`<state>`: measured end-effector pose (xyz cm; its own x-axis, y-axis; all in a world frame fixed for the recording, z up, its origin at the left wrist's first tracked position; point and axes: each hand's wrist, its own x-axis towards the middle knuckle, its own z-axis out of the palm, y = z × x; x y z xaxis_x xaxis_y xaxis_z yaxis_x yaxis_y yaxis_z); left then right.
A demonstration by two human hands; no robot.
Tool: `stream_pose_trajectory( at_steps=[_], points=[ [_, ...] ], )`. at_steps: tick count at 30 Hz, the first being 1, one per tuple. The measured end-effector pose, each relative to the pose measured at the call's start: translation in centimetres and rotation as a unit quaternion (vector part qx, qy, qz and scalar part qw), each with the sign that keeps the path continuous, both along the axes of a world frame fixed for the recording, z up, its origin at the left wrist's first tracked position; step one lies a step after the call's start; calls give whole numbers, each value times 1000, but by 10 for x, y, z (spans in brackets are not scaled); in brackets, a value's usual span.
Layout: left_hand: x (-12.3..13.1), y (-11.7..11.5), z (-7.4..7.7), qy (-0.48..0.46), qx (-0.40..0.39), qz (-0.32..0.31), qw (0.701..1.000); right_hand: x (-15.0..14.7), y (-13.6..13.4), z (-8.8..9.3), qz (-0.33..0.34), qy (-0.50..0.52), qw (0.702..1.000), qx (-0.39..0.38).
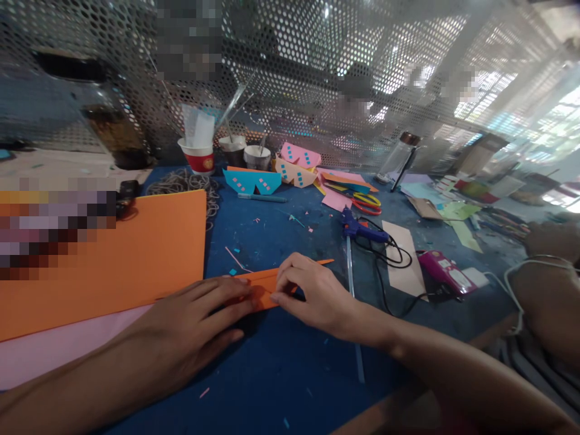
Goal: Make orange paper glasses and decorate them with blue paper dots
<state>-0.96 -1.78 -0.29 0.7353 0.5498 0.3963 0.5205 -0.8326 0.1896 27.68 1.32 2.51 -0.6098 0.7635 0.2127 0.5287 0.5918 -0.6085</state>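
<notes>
A small folded orange paper piece (pixel 265 283) lies on the blue table (pixel 281 356) in front of me. My left hand (pixel 194 326) rests flat on its left end, fingers stretched out and pressing down. My right hand (pixel 312 293) pinches the paper's right part with curled fingers, at the fold. The paper's pointed tip (pixel 324 262) sticks out past my right hand.
A large orange sheet (pixel 113 254) over a pink sheet (pixel 54 350) lies at left. A blue glue gun (pixel 362 231) with black cord, a glue stick (pixel 350 275), scissors (pixel 367 204), finished paper shapes (pixel 254 180), cups (pixel 199 156) and a pink device (pixel 446 273) sit behind. Another person's arm (pixel 550 284) is at right.
</notes>
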Motion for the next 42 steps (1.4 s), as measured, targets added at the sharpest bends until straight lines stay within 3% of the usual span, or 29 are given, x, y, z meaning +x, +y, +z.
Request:
stream_pose_trajectory(
  at_steps=[11, 42],
  points=[
    [1, 0, -5, 18, 45, 1, 999, 0, 1, 0, 5, -4, 1000, 1],
    [-2, 3, -7, 17, 23, -3, 1000, 2, -1, 1, 13, 23, 1000, -7]
  ],
)
